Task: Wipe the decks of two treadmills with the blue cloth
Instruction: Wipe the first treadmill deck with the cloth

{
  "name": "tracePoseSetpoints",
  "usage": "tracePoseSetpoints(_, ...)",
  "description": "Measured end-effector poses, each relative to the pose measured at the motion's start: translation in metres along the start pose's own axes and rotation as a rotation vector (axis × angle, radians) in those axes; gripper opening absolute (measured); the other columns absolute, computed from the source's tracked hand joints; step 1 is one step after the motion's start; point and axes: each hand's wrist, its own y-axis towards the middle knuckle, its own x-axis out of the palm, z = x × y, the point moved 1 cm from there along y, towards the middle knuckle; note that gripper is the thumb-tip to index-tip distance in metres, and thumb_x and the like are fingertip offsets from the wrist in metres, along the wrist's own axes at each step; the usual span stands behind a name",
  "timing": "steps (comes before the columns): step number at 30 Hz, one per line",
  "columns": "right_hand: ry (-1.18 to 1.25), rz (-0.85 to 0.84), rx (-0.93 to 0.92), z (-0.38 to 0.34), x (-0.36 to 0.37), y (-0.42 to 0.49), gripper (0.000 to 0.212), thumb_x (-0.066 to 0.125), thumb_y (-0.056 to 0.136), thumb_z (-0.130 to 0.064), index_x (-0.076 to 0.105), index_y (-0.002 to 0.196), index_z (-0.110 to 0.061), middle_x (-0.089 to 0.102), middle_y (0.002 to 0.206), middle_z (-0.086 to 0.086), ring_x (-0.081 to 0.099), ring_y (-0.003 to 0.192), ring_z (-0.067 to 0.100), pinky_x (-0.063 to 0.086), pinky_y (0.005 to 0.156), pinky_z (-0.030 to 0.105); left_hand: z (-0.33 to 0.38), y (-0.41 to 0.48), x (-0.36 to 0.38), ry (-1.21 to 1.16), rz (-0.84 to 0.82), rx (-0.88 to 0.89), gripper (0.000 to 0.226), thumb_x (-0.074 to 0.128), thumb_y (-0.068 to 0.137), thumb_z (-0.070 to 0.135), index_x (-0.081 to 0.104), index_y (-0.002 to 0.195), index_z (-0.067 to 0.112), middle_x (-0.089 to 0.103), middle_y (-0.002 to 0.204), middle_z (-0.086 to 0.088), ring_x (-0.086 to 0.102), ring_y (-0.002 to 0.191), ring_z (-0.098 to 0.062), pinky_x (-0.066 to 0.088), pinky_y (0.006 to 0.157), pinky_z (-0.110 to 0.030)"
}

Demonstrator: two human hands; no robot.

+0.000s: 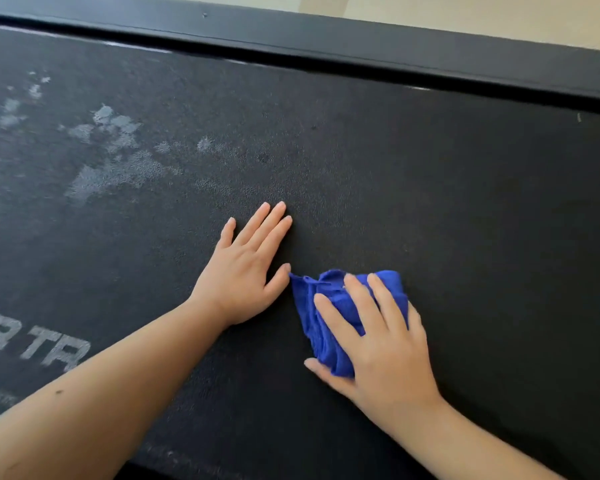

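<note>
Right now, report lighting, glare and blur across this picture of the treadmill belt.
Head view: soft even light, faint shadows beside the left hand and the right hand pressing the crumpled blue cloth; pale shiny patches catch light on the black textured treadmill belt; worn white lettering looks blurred; the black side rail runs slanted.

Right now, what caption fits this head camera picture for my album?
Right hand presses blue cloth on treadmill deck; left hand rests flat beside it.
</note>
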Motion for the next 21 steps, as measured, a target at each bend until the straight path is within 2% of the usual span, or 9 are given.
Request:
tracePoseSetpoints(3, 0.035, -0.001, -0.001, 0.010, 0.005, 0.019, 0.061, 0.047, 0.076, -0.065, 0.063, 0.119, -0.025, 0.058, 0.126, 0.014, 0.054, 0.117, 0.037, 0.048, 0.083, 0.055, -0.001, -0.001, 0.001, 0.017, 0.005, -0.005, 0.071, 0.019, 0.083, 0.049, 0.022, 0.146, 0.017, 0.007, 0.155, 0.006, -0.002, 0.141, -0.007, 0.004, 0.112, -0.044)
tracePoseSetpoints(5, 0.026, 0.022, 0.083, 0.027, 0.011, 0.060, 0.063, 0.048, 0.075, -0.065, 0.063, 0.120, -0.024, 0.058, 0.126, 0.014, 0.053, 0.117, 0.038, 0.048, 0.083, 0.056, 0.000, 0.000, 0.002, 0.019, 0.006, -0.008, 0.072, 0.018, 0.082, 0.050, 0.021, 0.146, 0.018, 0.006, 0.155, 0.007, -0.003, 0.141, -0.007, 0.003, 0.112, -0.042)
tracePoseSetpoints(9, -0.002, -0.114, 0.325, 0.063, 0.018, 0.141, 0.071, 0.046, 0.082, -0.068, 0.036, 0.142, -0.032, 0.031, 0.149, 0.007, 0.023, 0.138, 0.032, 0.030, 0.102, 0.057, 0.000, -0.001, 0.002, 0.039, -0.010, -0.021, 0.073, 0.013, 0.082, 0.052, 0.015, 0.147, 0.021, 0.002, 0.155, 0.010, -0.005, 0.141, -0.006, -0.001, 0.113, -0.040)
tracePoseSetpoints(11, -0.012, -0.129, 0.358, 0.067, 0.019, 0.154, 0.071, 0.043, 0.084, -0.068, 0.030, 0.144, -0.032, 0.026, 0.151, 0.005, 0.018, 0.139, 0.030, 0.026, 0.104, 0.056, 0.000, 0.000, 0.001, 0.037, -0.015, -0.017, 0.073, 0.012, 0.082, 0.053, 0.015, 0.148, 0.021, 0.002, 0.155, 0.009, -0.006, 0.141, -0.006, -0.001, 0.113, -0.041)
tracePoseSetpoints(14, -0.042, -0.135, 0.306, 0.051, 0.016, 0.125, 0.071, 0.042, 0.084, -0.067, 0.032, 0.143, -0.030, 0.029, 0.148, 0.008, 0.021, 0.138, 0.030, 0.030, 0.101, 0.055, -0.003, 0.001, 0.002, 0.035, -0.029, -0.017, 0.074, 0.012, 0.081, 0.054, 0.014, 0.148, 0.022, 0.002, 0.155, 0.009, -0.006, 0.140, -0.005, 0.000, 0.113, -0.042)
tracePoseSetpoints(18, -0.044, -0.027, 0.231, 0.019, 0.005, 0.060, 0.070, 0.036, 0.078, -0.068, 0.056, 0.128, -0.024, 0.054, 0.130, 0.014, 0.047, 0.123, 0.036, 0.045, 0.084, 0.054, -0.002, 0.002, 0.001, 0.034, -0.026, -0.008, 0.074, 0.013, 0.081, 0.053, 0.015, 0.148, 0.021, 0.002, 0.155, 0.009, -0.005, 0.141, -0.007, 0.001, 0.113, -0.043)
tracePoseSetpoints(21, -0.065, -0.050, 0.200, -0.002, 0.000, 0.015, 0.069, 0.036, 0.078, -0.068, 0.059, 0.125, -0.024, 0.056, 0.128, 0.013, 0.049, 0.122, 0.035, 0.047, 0.083, 0.052, -0.004, 0.002, 0.001, 0.027, -0.025, -0.002, 0.066, 0.023, 0.088, 0.046, 0.014, 0.148, 0.020, 0.001, 0.155, 0.008, -0.005, 0.142, -0.009, 0.000, 0.113, -0.043)
